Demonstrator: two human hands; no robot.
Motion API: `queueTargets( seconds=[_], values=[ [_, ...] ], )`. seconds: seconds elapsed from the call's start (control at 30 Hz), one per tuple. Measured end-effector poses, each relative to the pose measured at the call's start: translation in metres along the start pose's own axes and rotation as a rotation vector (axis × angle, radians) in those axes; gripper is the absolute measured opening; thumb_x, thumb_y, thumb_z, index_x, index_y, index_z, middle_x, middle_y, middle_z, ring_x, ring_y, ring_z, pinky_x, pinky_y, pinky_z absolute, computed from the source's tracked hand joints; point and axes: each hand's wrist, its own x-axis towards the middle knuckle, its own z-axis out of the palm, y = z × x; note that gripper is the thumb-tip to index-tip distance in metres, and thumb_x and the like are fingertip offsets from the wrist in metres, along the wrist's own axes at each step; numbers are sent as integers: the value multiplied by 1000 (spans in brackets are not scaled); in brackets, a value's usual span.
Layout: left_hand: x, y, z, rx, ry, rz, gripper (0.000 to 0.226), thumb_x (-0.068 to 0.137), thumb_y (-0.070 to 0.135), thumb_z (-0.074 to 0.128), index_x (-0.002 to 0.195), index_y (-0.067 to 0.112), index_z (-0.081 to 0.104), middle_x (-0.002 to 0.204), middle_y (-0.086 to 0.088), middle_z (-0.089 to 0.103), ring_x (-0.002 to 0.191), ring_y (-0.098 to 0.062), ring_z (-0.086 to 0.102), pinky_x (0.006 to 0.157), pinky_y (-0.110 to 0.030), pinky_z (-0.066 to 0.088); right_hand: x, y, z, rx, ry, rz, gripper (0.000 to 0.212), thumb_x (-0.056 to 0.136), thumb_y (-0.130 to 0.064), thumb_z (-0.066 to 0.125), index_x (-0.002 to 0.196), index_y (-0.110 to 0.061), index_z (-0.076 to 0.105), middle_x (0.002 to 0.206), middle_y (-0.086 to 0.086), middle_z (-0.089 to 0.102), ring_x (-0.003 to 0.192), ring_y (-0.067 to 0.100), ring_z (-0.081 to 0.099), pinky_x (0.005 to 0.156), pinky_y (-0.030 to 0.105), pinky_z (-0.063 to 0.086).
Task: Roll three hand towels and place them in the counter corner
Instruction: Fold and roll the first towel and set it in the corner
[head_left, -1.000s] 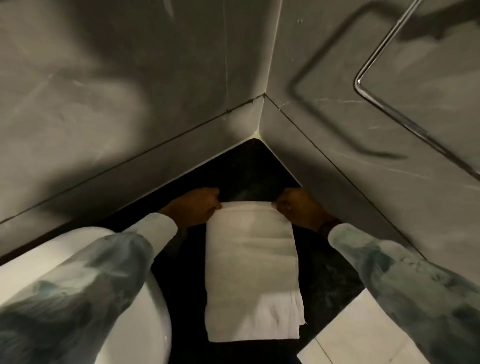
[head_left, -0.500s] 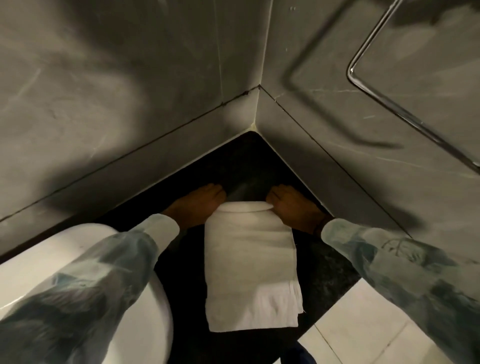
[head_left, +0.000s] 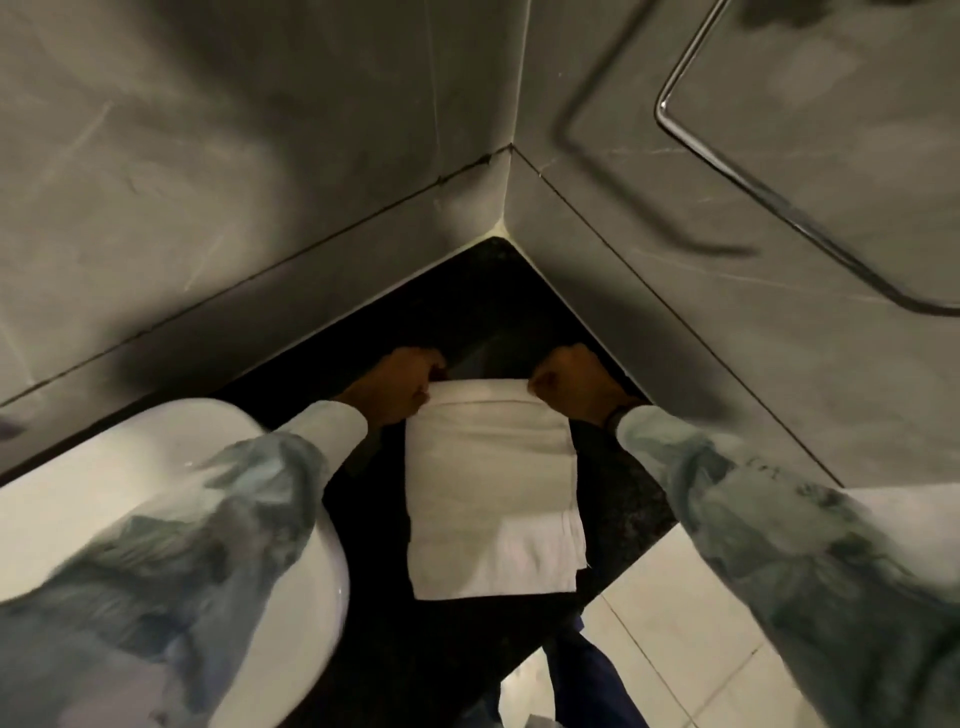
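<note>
From the head camera, a white folded hand towel (head_left: 493, 499) is lying flat on the dark worktop (head_left: 363, 519), just short of the corner where the two grey walls (head_left: 260, 182) are meeting. Its long axis is running from that corner back toward the person, and the far short edge is the end nearest the corner. The left hand (head_left: 402, 387) is sitting at the far left corner of the towel and the right hand (head_left: 574, 387) at the far right corner, each with its grip clenched on that far edge, so the whole length of the cloth is lying on the near side of both hands. Neither hand looks nearer than the other; they are level across the short edge.

A thin band is showing along the far edge, which I take to be the first turn of a roll just starting. The rest of the towel is looking smooth and flat, with several layers fanning out slightly at the near right corner. The coming move seems to turn on rolling toward the person, along the long axis, with both hands keeping even so the roll is not skewing.

A white basin (head_left: 156, 519) is sitting on the worktop left of the towel, close by but apart from it. No other towels are showing.
</note>
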Motion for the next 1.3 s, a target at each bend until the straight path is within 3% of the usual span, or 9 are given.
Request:
queueTargets(
  seconds=[0.13, 0.27, 0.5, 0.67, 0.8, 0.97, 1.1, 1.2, 1.3],
  values=[
    [3, 4, 10, 35, -10, -56, 35, 95, 13, 57, 128, 4, 56, 146, -17, 41, 134, -32, 42, 113, -34, 34, 7, -1, 0, 57, -85, 138, 62, 72, -25, 88, 126, -14, 62, 118, 15, 68, 113, 32, 63, 104, 42, 49],
    [-3, 10, 21, 62, 29, -87, 41, 87, 10, 61, 126, 3, 54, 143, -18, 44, 129, -35, 46, 108, -39, 41, -5, 0, 15, -183, -53, 68, 38, 80, -38, 77, 114, -26, 66, 130, 6, 57, 124, 28, 52, 104, 42, 42],
    [-23, 26, 39, 163, 6, -79, 70, 83, 0, 62, 146, 7, 31, 154, -19, 30, 136, -37, 40, 112, -41, 39, -35, -9, 43, -323, 80, -117, 29, 89, -18, 61, 116, -10, 65, 135, 13, 54, 123, 35, 51, 103, 42, 40],
    [-23, 23, 17, 39, -45, -60, 47, 96, 11, 49, 142, 3, 39, 147, -22, 41, 134, -35, 45, 111, -38, 36, -42, -11, 26, -275, -61, -103, 29, 98, -20, 51, 114, -5, 69, 132, 16, 57, 123, 33, 52, 112, 39, 36],
    [-17, 26, 12, -12, -106, -142, 52, 94, 20, 57, 141, 9, 40, 142, -17, 47, 131, -34, 47, 109, -38, 38, -37, -19, 8, -111, -55, 65, 16, 85, -21, 70, 96, -11, 77, 107, 13, 74, 105, 34, 67, 95, 40, 55],
    [-26, 43, 27, -52, -33, -266, 37, 86, 18, 66, 120, 13, 54, 129, -13, 52, 116, -33, 56, 98, -38, 47, -33, -31, 5, -83, -120, 148, 41, 73, -21, 85, 111, -24, 73, 121, 7, 69, 113, 29, 65, 100, 41, 53],
    [-35, 58, 33, -4, -14, -317, 41, 84, 15, 69, 122, 12, 53, 131, -14, 53, 118, -33, 56, 98, -40, 50, -52, -35, 27, -179, -6, 90, 26, 80, -22, 74, 107, -21, 72, 120, 6, 67, 114, 29, 61, 97, 39, 51],
    [-37, 57, 20, -111, -178, -292, 60, 87, 20, 66, 140, 9, 41, 145, -19, 43, 128, -38, 50, 105, -45, 47, -76, -34, 49, -237, 90, -35, 19, 87, -14, 63, 104, -10, 70, 121, 9, 61, 116, 30, 56, 94, 38, 50],
    [-39, 59, 15, -182, -167, -324, 49, 89, 23, 63, 134, 12, 47, 138, -17, 51, 118, -36, 58, 96, -43, 53, -87, -36, 58, -259, 177, -146, 18, 88, -7, 61, 102, 0, 70, 119, 17, 63, 112, 37, 58, 90, 42, 52]
  ],
)
